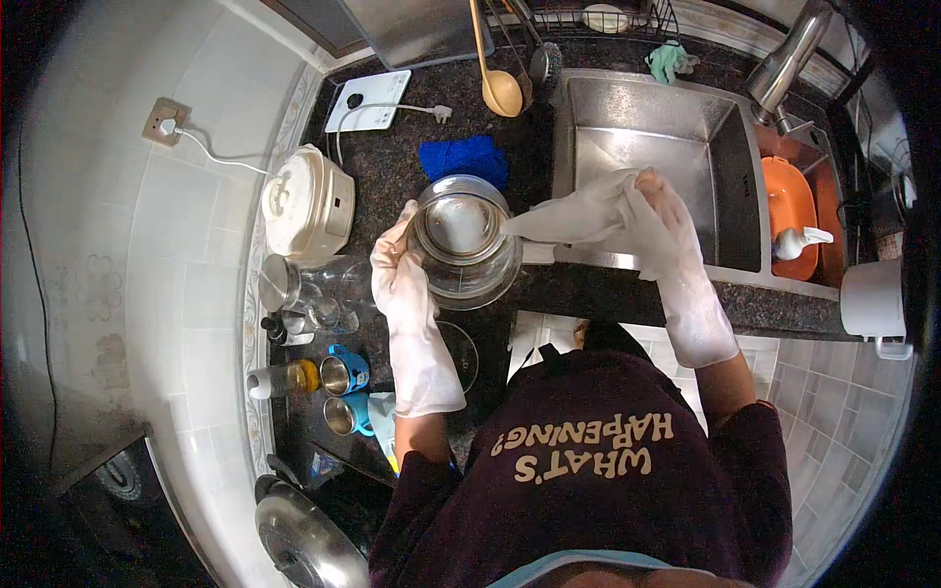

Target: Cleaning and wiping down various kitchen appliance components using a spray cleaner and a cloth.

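Both of my hands wear pale translucent rubber gloves. My left hand (401, 246) grips the left side of a clear glass pot (481, 283), whose round rim faces up at me. On the right, my right hand (665, 213) is raised over the near part of the steel sink and holds a limp whitish cloth (588, 209). The cloth's narrow end reaches the pot's right rim. A folded blue cloth (464, 158) lies on the dark counter just beyond the pot.
The steel sink (639, 110) has an orange basin (790, 198) in its side bowl. A cream rice cooker (316, 206), glass jars, blue mugs (345, 370) and a lidded pan (301, 529) line the left. A ladle (502, 92) and white scale (367, 99) are at the back.
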`<state>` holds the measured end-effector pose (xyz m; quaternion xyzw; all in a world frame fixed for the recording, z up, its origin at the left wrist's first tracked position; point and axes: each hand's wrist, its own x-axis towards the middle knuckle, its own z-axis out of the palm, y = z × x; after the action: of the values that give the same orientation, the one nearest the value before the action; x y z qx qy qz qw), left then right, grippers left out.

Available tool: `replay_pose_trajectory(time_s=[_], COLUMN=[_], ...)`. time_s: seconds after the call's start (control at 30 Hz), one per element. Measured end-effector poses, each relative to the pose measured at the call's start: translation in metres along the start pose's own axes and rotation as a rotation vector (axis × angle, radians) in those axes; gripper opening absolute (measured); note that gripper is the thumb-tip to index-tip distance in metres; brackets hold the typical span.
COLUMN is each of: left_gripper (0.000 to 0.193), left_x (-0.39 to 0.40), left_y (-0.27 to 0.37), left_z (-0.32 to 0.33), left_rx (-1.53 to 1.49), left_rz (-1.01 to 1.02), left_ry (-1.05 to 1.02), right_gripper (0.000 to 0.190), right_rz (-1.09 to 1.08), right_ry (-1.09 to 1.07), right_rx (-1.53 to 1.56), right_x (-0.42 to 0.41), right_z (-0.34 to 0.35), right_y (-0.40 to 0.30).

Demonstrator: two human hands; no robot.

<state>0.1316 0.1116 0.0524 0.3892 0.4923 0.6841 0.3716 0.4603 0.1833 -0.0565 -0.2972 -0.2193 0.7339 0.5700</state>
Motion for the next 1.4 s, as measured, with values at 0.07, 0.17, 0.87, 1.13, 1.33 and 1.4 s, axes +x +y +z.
replay_pose_trajectory(time_s=[0.07, 0.17, 0.87, 1.13, 1.33, 1.4], left_gripper=[0.040, 0.037, 0.024, 0.030, 0.023, 0.020], left_x=[-0.002, -0.008, -0.004, 0.000, -0.007, -0.008], left_y=[0.002, -0.002, -0.018, -0.022, -0.017, -0.002], left_z=[0.010, 0.008, 0.009, 0.004, 0.019, 0.042], left_rx=[0.025, -0.010, -0.154, -0.294, 0.021, -0.034], left_rz=[-0.021, 0.099, 0.120, 0.063, 0.102, -0.017], left_ry=[0.030, 0.024, 0.058, 0.141, 0.294, 0.339], right_gripper=[0.028, 0.020, 0.028, 0.023, 0.028, 0.030], right_rz=[-0.013, -0.155, -0.631, -0.298, -0.010, -0.071], right_ry=[-0.003, 0.182, 0.207, -0.408, -0.407, -0.247], right_rx=[0.023, -0.781, -1.169, -1.853, -2.152, -1.926], right_x=[-0.006, -0.033, -0.037, -0.050, -0.038, -0.036], right_z=[0.010, 0.090, 0.112, 0.066, 0.075, 0.050], right_y=[-0.006, -0.038, -0.011, 0.045, 0.050, 0.070])
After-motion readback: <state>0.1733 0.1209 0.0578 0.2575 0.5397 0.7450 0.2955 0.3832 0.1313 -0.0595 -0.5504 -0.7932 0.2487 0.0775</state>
